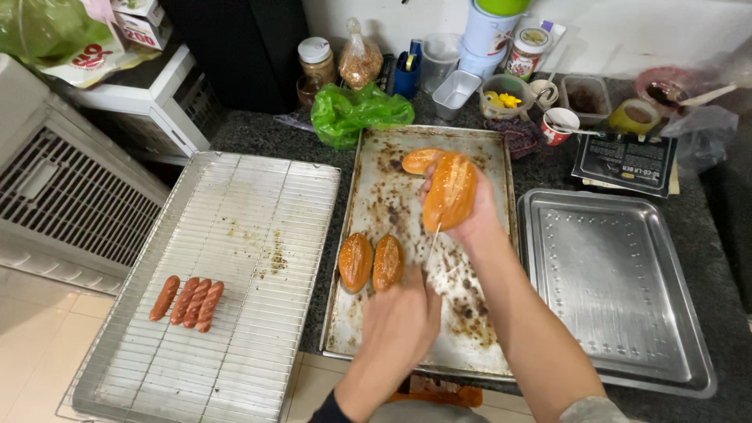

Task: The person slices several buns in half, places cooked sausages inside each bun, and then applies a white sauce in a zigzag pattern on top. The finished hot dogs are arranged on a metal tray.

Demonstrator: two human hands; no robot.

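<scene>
Right hand [470,211] is raised over the stained baking tray [376,329], fingers clamped round a golden sesame bun [450,190] held on its side. Left hand [399,325] sits lower, closed into a fist on what looks like a thin blade or skewer [433,244] angled up toward that bun; the tool is too slim to name for certain. A second bun [419,159] peeks out just behind the held one. Near the tray's middle, two more buns [370,262] lie side by side, touching, seemingly uncut. Left of the tray, a wire rack [235,235] carries four browned sausages [188,301] in a row. Right of the tray lies a clean steel pan [611,290]. Judging by this, the buns are baked, the sausages cooked, and nothing filled yet.
</scene>
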